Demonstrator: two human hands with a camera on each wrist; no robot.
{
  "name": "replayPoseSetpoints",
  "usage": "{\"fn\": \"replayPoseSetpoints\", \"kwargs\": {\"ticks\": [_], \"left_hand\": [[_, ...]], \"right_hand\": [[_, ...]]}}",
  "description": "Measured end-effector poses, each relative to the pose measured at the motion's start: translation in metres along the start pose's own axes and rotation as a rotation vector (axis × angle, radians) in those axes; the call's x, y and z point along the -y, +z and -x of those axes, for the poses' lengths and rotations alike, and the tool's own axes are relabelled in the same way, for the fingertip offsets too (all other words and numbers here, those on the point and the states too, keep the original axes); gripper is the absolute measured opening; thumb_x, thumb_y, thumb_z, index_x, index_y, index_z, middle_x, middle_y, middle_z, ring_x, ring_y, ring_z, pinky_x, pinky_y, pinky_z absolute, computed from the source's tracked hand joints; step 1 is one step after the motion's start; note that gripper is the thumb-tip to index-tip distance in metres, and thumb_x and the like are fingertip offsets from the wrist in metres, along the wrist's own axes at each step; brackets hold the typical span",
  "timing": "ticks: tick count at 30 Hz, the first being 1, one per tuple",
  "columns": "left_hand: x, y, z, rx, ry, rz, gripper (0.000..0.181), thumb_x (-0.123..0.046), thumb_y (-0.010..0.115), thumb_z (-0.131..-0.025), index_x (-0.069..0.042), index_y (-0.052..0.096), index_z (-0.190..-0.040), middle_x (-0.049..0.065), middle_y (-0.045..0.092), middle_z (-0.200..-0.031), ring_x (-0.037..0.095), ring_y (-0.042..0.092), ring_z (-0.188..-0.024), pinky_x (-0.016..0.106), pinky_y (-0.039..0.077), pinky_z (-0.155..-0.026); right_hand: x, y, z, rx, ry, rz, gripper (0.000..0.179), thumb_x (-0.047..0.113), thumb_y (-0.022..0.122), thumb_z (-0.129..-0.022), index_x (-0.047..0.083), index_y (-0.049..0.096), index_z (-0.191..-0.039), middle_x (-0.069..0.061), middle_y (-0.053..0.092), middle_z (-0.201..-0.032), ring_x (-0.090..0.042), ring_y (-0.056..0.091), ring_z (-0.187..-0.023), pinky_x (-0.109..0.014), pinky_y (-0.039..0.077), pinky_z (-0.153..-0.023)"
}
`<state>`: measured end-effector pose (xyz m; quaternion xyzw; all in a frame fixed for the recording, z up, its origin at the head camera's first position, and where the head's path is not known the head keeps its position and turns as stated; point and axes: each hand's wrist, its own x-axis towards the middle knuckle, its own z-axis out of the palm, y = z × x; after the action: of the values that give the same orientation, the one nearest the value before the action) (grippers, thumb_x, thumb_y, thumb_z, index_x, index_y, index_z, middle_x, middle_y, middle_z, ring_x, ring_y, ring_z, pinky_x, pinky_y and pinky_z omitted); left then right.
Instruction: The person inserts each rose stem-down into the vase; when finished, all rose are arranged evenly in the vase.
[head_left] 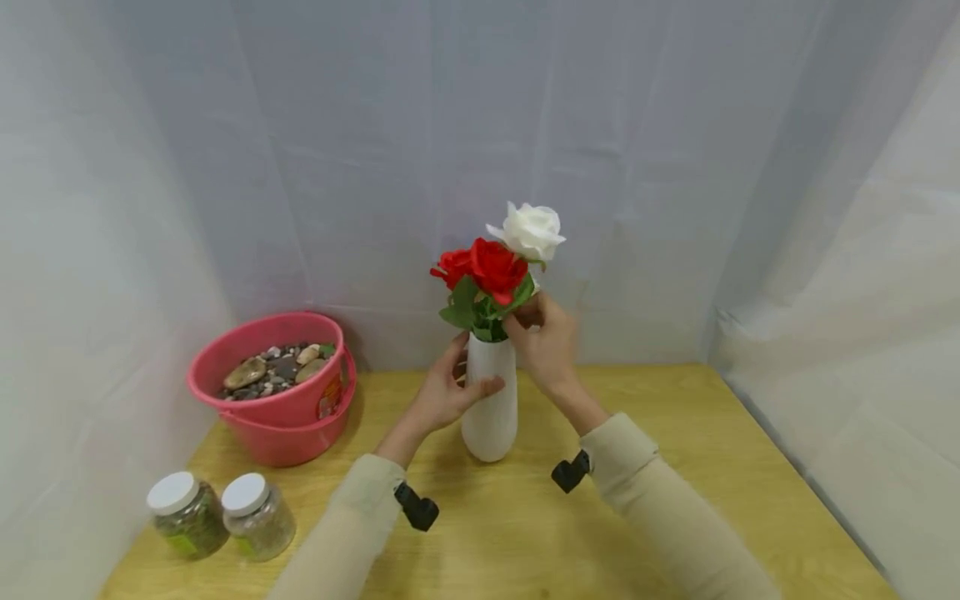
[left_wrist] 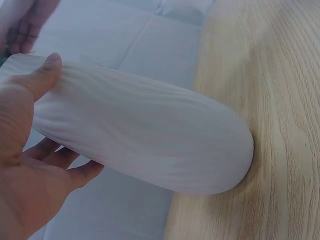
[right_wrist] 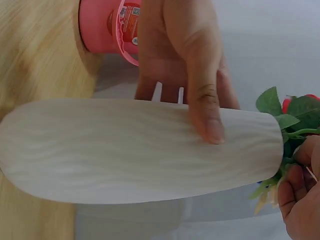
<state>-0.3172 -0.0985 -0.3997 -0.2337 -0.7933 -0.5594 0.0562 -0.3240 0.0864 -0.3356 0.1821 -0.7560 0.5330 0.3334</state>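
A white vase (head_left: 495, 425) with a wavy ribbed surface stands upright on the wooden table. My left hand (head_left: 442, 396) grips its upper part, the thumb across the front and the other fingers round the far side, as the left wrist view of the vase (left_wrist: 150, 130) shows. Red roses (head_left: 498, 268) and a taller white rose (head_left: 531, 232) rise from the vase's mouth among green leaves (head_left: 462, 304). At the rim, my right hand (head_left: 547, 337) pinches a flower stem with curled fingers; the right wrist view shows this hand (right_wrist: 305, 200) close against the greenery. Which flower that stem bears is partly hidden.
Left of the vase sits a pink bucket (head_left: 285, 442) filled with stones and pebbles (head_left: 281, 367). Two lidded jars, a darker jar (head_left: 193, 525) and a paler jar (head_left: 262, 525), stand at the front left. White sheeting (head_left: 375, 167) encloses the back and sides of the table (head_left: 525, 542).
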Motion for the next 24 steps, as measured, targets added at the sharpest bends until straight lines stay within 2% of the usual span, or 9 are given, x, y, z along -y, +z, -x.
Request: {"fn": "replayPoseSetpoints", "kwargs": {"ticks": [4, 7, 10, 15, 21, 24], "left_hand": [[0.001, 0.002, 0.001, 0.005, -0.024, 0.000, 0.091, -0.019, 0.080, -0.095, -0.022, 0.026, -0.168, 0.020, 0.050, -0.158, 0.044, 0.056, -0.139, 0.059, 0.055, -0.106], [0.001, 0.002, 0.000, -0.006, -0.024, 0.004, 0.090, -0.018, 0.080, -0.094, -0.023, 0.027, -0.167, 0.020, 0.051, -0.157, 0.044, 0.056, -0.140, 0.060, 0.054, -0.106], [0.001, 0.001, 0.000, -0.009, -0.005, -0.002, 0.090, -0.016, 0.080, -0.094, -0.021, 0.028, -0.167, 0.022, 0.051, -0.157, 0.045, 0.056, -0.139, 0.061, 0.054, -0.106], [0.001, 0.000, -0.001, -0.001, 0.031, -0.004, 0.089, -0.014, 0.079, -0.094, -0.018, 0.028, -0.167, 0.022, 0.050, -0.158, 0.045, 0.056, -0.139, 0.061, 0.054, -0.105], [0.002, -0.001, -0.001, -0.006, 0.019, -0.003, 0.089, -0.017, 0.079, -0.095, -0.020, 0.027, -0.168, 0.021, 0.050, -0.159, 0.044, 0.057, -0.139, 0.060, 0.055, -0.105], [0.002, -0.001, -0.001, -0.009, 0.006, -0.003, 0.090, -0.017, 0.079, -0.095, -0.020, 0.027, -0.168, 0.021, 0.049, -0.159, 0.044, 0.057, -0.138, 0.060, 0.055, -0.106]], "right_hand": [[-0.010, 0.003, 0.011, -0.015, 0.022, -0.042, 0.005, 0.001, 0.071, -0.087, -0.001, 0.067, -0.086, -0.018, 0.071, -0.081, -0.018, 0.062, -0.073, -0.032, 0.050, -0.066], [-0.014, 0.004, 0.017, -0.023, 0.005, -0.039, 0.003, 0.002, 0.071, -0.085, 0.000, 0.068, -0.086, -0.016, 0.071, -0.077, -0.012, 0.061, -0.070, -0.029, 0.051, -0.063], [-0.019, 0.004, 0.020, -0.020, -0.013, -0.050, 0.005, 0.001, 0.072, -0.084, 0.000, 0.070, -0.088, -0.016, 0.068, -0.075, -0.009, 0.058, -0.068, -0.026, 0.051, -0.061], [-0.025, 0.002, 0.019, 0.020, -0.014, -0.086, 0.011, 0.001, 0.077, -0.085, -0.002, 0.072, -0.095, -0.017, 0.068, -0.083, -0.012, 0.059, -0.072, -0.025, 0.052, -0.065], [-0.021, -0.003, 0.013, 0.085, 0.077, -0.050, 0.015, 0.012, 0.077, -0.089, 0.001, 0.077, -0.100, -0.017, 0.077, -0.093, -0.011, 0.065, -0.079, -0.025, 0.055, -0.072], [-0.018, -0.005, 0.010, 0.084, 0.132, -0.110, 0.020, 0.011, 0.077, -0.090, 0.000, 0.078, -0.107, -0.020, 0.078, -0.101, -0.010, 0.068, -0.081, -0.023, 0.055, -0.071]]}}
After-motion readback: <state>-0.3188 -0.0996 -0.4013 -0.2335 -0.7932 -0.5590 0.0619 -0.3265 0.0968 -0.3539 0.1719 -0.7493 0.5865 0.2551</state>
